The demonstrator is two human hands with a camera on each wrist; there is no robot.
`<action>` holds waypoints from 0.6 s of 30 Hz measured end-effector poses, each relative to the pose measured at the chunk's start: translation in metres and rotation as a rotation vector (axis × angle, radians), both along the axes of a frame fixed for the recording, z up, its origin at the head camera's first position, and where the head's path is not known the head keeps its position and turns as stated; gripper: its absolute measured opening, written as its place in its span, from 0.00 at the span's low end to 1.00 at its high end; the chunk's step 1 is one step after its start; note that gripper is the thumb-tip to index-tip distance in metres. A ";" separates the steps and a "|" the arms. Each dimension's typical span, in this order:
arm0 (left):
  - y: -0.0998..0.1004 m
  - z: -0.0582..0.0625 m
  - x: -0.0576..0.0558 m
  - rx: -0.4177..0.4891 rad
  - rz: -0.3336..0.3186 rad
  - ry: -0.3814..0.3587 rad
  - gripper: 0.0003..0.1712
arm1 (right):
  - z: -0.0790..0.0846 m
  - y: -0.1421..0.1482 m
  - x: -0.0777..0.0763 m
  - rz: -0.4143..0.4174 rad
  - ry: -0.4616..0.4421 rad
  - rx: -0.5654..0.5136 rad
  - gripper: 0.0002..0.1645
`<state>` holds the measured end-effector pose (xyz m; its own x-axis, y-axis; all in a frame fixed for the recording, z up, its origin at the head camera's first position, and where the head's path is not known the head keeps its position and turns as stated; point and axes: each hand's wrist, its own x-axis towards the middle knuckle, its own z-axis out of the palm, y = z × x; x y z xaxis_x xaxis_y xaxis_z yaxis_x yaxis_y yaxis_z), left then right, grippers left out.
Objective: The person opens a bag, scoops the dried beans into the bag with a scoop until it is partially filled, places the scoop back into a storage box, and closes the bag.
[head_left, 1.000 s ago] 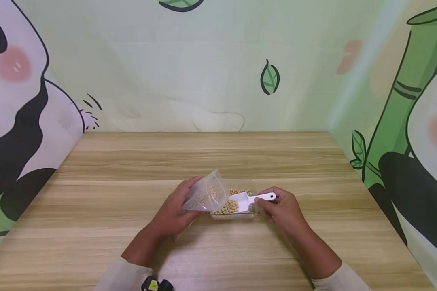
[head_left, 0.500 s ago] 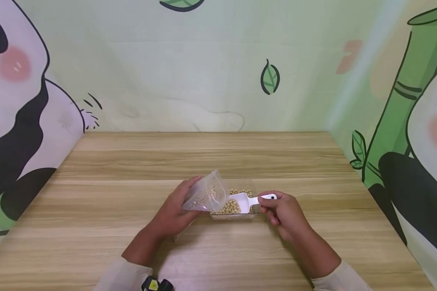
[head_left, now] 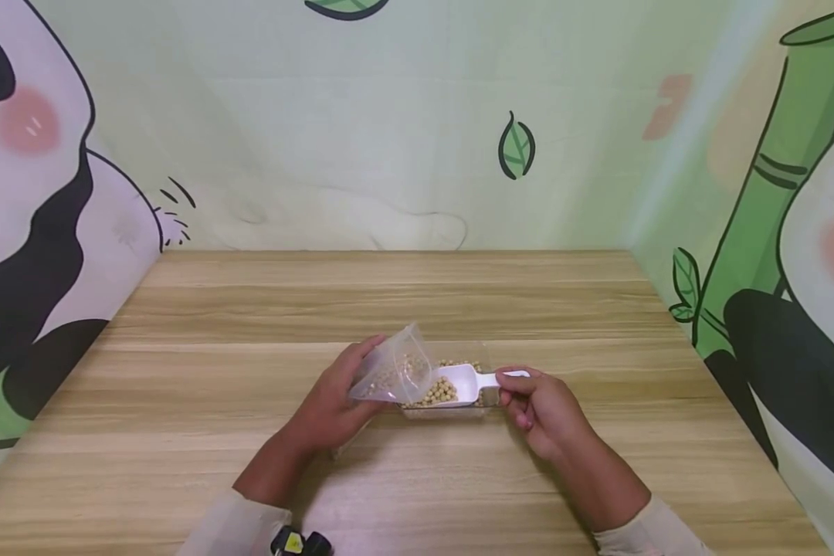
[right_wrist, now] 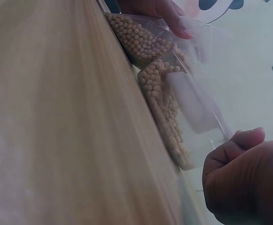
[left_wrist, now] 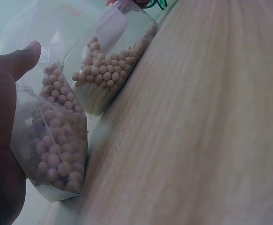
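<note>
In the head view, my left hand grips a clear plastic bag, tilted with its mouth toward a clear box. Soybeans fill the lower part of the bag in the left wrist view. More soybeans lie in the box. My right hand pinches the handle of a white scoop, its thumb on top. The scoop's blade sits inside the box among the beans, as the right wrist view also shows through the wall. The bag's mouth partly covers the box's left end.
A wood-grain table lies under everything and reaches back to a wall printed with pandas and bamboo. A small black device sits at the left sleeve near the bottom edge.
My right thumb has shifted onto the top of the scoop's handle, and the fingers below have re-curled. The scoop's blade has tilted slightly in the box. Left hand and bag stay put.
</note>
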<state>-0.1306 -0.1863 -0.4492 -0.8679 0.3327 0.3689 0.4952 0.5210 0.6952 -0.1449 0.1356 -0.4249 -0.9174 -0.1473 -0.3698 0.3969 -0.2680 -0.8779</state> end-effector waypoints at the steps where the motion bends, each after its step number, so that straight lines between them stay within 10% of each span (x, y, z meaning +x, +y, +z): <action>1: 0.000 0.000 0.000 -0.001 0.001 0.001 0.51 | 0.000 0.000 0.000 0.003 -0.004 -0.016 0.11; 18: 0.000 -0.001 -0.001 -0.003 -0.007 0.049 0.49 | -0.002 0.003 0.000 0.071 -0.035 -0.168 0.18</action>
<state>-0.1317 -0.1861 -0.4502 -0.8465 0.3397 0.4099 0.5322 0.5196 0.6685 -0.1445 0.1389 -0.4271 -0.8895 -0.2738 -0.3659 0.4495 -0.3799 -0.8085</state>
